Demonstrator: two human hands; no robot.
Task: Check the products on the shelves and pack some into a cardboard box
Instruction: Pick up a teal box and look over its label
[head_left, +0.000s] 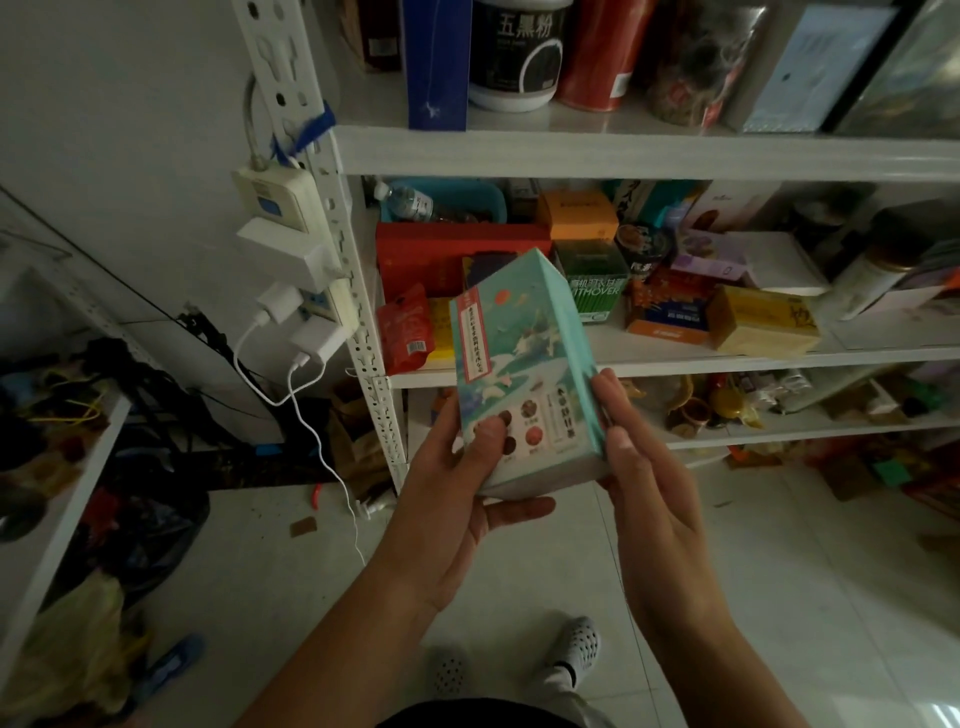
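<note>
At 6 o'clock, left hand (452, 493) and right hand (644, 499), fingers (519, 506) clamped on teal box (519, 358) at its lower end, mid-air. Beyond, at 1 o'clock, crowded shelf (675, 366). Likely slip risk: low grip, tall box tipping floorward.

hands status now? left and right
Left hand: holding the teal box, thumb on its front.
Right hand: holding the teal box by its right side.

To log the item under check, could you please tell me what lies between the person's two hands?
In the head view, a teal box lies between them: the left hand holds its lower left side, the right hand its lower right edge.
</note>
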